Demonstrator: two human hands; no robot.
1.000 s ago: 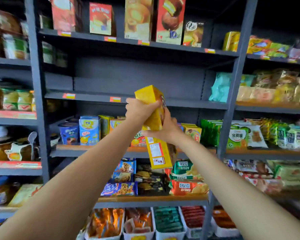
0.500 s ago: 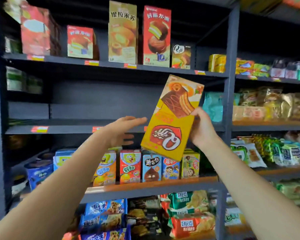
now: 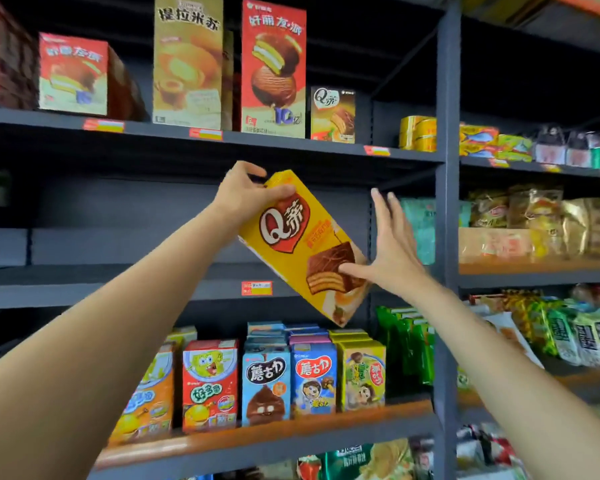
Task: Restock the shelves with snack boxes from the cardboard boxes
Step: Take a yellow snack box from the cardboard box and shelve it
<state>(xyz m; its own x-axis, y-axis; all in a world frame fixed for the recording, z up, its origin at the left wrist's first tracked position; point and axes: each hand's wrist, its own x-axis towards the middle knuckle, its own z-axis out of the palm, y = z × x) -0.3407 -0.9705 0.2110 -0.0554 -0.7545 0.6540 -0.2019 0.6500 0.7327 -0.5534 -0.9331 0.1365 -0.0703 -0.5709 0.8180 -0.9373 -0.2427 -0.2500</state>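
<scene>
A tall yellow snack box (image 3: pixel 303 245) with a chocolate pie picture hangs tilted in front of the dark shelf (image 3: pixel 118 285), its top leaning left. My left hand (image 3: pixel 246 194) grips its upper end, thumb over the front. My right hand (image 3: pixel 390 251) has straight fingers; its thumb lies on the box's lower front and the palm sits beside the right edge. The shelf level behind the box holds nothing that I can see. A smaller box of the same brand (image 3: pixel 332 114) stands on the shelf above.
Tall red and gold pie boxes (image 3: pixel 272 67) line the upper shelf. Small colourful snack boxes (image 3: pixel 264 382) fill the shelf below. A grey upright post (image 3: pixel 447 220) bounds the bay on the right, with bagged snacks (image 3: pixel 534 220) beyond it.
The box swung from leaning right to leaning left. My left hand took hold of its top end. My right hand's fingers straightened and slid to the lower right edge. The view moved closer.
</scene>
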